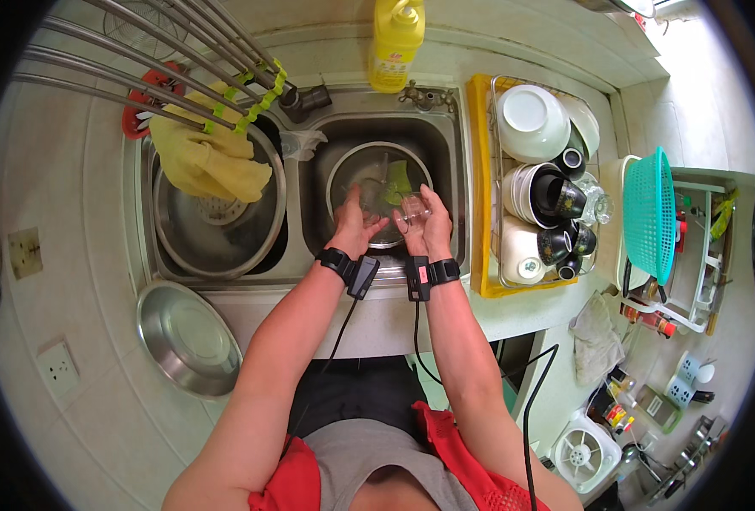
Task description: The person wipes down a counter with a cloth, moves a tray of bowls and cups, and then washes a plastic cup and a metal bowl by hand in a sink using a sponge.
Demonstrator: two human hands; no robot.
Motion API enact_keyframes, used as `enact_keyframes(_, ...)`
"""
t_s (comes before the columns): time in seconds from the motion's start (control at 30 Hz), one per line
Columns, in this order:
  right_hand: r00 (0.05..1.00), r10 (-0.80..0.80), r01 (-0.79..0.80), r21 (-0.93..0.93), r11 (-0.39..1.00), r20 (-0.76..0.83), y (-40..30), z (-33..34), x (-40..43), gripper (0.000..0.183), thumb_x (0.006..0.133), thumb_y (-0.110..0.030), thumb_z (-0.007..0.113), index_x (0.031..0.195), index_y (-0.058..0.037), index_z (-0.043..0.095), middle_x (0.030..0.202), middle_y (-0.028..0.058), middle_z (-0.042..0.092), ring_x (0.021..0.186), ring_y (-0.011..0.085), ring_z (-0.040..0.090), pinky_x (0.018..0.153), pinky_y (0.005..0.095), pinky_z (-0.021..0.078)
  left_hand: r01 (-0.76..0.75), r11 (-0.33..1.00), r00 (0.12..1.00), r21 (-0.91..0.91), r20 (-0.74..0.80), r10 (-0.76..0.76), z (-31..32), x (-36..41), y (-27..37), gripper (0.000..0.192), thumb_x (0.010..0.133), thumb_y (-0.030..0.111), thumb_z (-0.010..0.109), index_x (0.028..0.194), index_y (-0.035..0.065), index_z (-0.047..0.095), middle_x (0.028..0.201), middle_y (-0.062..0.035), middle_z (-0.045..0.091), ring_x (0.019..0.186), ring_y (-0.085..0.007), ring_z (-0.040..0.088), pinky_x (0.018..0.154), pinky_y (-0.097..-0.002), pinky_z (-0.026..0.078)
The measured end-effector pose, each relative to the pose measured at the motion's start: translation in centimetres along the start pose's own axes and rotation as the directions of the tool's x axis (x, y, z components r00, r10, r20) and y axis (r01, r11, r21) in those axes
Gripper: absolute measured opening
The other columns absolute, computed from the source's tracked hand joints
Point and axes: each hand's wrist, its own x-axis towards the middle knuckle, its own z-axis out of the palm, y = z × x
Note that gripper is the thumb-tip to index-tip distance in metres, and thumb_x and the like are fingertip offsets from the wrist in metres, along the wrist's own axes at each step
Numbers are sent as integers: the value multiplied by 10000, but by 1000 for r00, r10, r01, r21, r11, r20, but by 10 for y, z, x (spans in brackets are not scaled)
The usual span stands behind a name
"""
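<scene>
My right hand [433, 223] holds a small clear drinking glass [416, 209], tilted, over the round metal basin [337, 165] in the right sink bowl. My left hand [352, 225] is at the basin's left side, its thumb pointing toward the glass. Another clear, glass-like shape [372, 195] shows beside my left fingers; whether they grip it I cannot tell. In the basin lies a yellow-green cloth or scouring pad [396, 182]. Both wrists wear black straps with small cabled devices.
A wire dish rack [496, 185] with bowls and cups stands to the right. A yellow pump bottle [395, 48] is behind the faucet [427, 97]. Leftward are a large metal basin [179, 249], a yellow cloth [208, 153] hanging from metal rods [141, 83], and a leaning metal bowl [189, 338].
</scene>
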Motion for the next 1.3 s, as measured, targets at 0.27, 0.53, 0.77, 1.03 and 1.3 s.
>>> enact_keyframes(0.27, 975, 174, -182, 44, 982, 136, 12, -14, 10, 330, 966, -397, 711, 1141, -130, 630, 1094, 85, 648, 1073, 255, 629, 947, 483, 552, -7, 963, 997, -268, 78, 29, 3, -11, 1, 860, 1013, 561, 601, 1552, -8, 247, 1371, -235, 469, 1163, -337, 587, 988, -456, 534)
enact_keyframes(0.53, 898, 412, -289, -496, 819, 156, 8, -3, -17, 596, 1039, -568, 546, 1351, -61, 536, 1178, 164, 619, 850, 284, 703, 705, 390, 632, 38, 998, 943, 58, 329, -55, -18, -37, -10, 575, 1015, 497, 594, 1353, 34, 548, 1024, -97, 644, 948, -247, 662, 827, -415, 564)
enact_keyframes(0.77, 977, 141, 123, -963, 240, 160, -1, 28, -31, 691, 1072, -571, 440, 1116, 62, 713, 974, 211, 770, 898, 307, 773, 725, 403, 628, 273, 956, 905, -107, 366, -217, -24, -46, -2, 429, 1023, 460, 580, 1205, 73, 614, 1060, -139, 658, 889, -296, 660, 842, -434, 568)
enact_keyframes(1.03, 754, -482, 450, -885, -117, 447, 19, -8, 36, 466, 943, -215, 660, 1337, 29, 613, 1224, 296, 674, 1169, 468, 635, 1033, 504, 504, 188, 909, 971, -372, 209, -115, -24, -33, -8, 523, 977, 381, 718, 1299, 45, 479, 1089, -184, 581, 1097, -371, 628, 1062, -578, 508)
enact_keyframes(1.3, 865, -429, 303, -952, 34, 260, 17, -1, 60, 473, 844, -116, 696, 1292, 22, 635, 1170, 289, 704, 1129, 483, 662, 985, 496, 528, 121, 935, 981, -333, 186, -61, -22, -4, -22, 656, 971, 470, 720, 1437, 121, 419, 1136, -168, 529, 1111, -357, 602, 1075, -552, 495)
